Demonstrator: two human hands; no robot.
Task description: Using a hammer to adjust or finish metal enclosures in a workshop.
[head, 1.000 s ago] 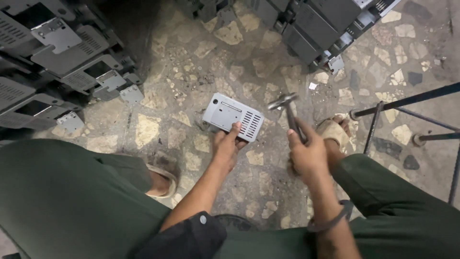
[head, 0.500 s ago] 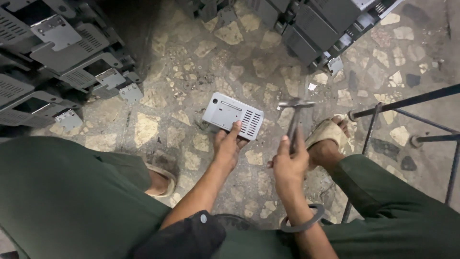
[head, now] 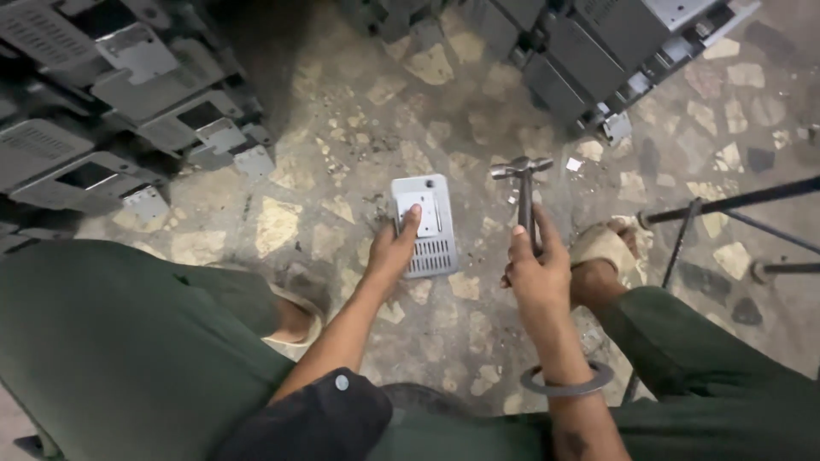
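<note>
While I squat over the speckled stone floor (head: 342,145), my left hand (head: 395,252) reaches forward from my knee, its fingers pressing down flat on the near left edge of a small grey metal casing (head: 427,224) that lies flat on the floor between my feet. My right hand (head: 534,277) is clenched around the handle of a hammer (head: 523,192), held upright with the steel head above the fist and just right of the casing, not touching it. A metal bangle (head: 568,382) rings that wrist. Stacks of dark grey casings (head: 102,111) crowd the left edge, and more (head: 589,51) lean along the top right, leaving open floor only around the casing. Thin metal rods (head: 735,201), perhaps a stand's legs, cross the right side beside my right foot (head: 602,248).
</note>
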